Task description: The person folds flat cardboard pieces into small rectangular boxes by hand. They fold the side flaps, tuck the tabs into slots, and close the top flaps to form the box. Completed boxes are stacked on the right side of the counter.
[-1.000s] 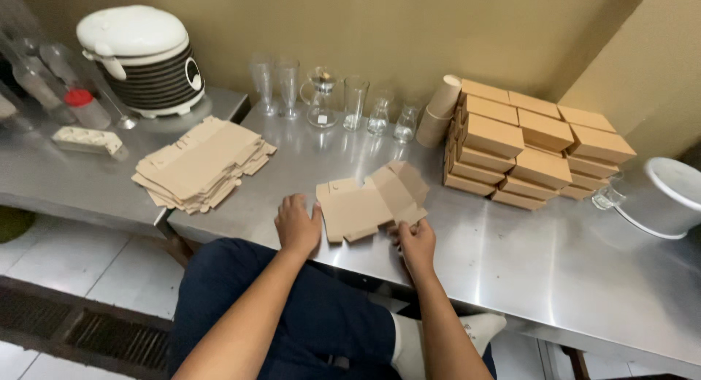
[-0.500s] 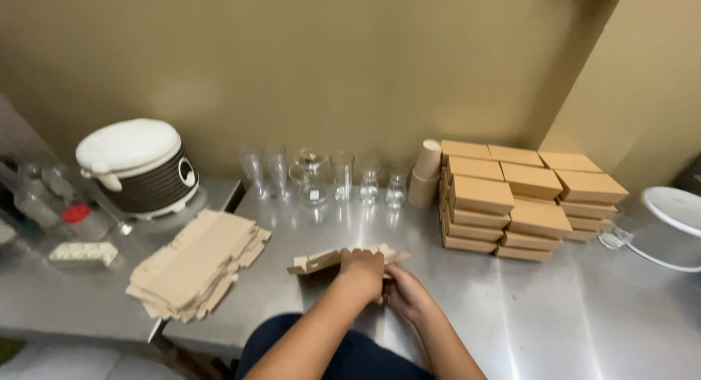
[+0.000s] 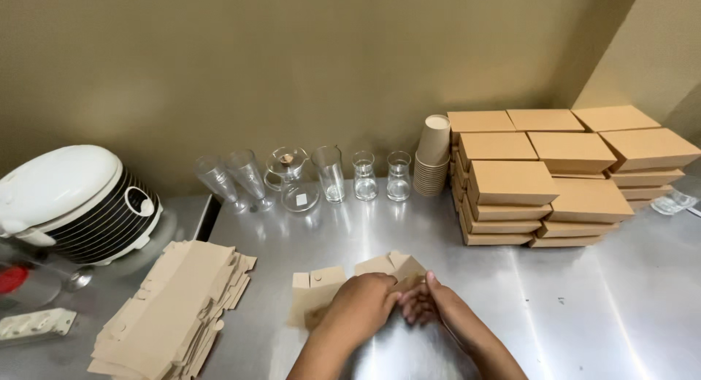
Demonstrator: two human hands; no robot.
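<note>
A flat brown cardboard box blank lies on the steel counter in front of me, partly folded up at its right end. My left hand rests over the middle of the blank and grips its raised flap. Touching it from the right, my right hand pinches the same folded part with its fingertips. Both forearms come in from the bottom edge. The part of the blank under my hands is hidden.
A pile of flat cardboard blanks lies at the left. Stacked folded brown boxes stand at the back right beside a stack of paper cups. Several glasses and a glass teapot line the wall. A white rice cooker sits far left.
The view has tilted up toward the wall. My hands have come together on the blank, which lay flat a second ago and now has one end folded up.
</note>
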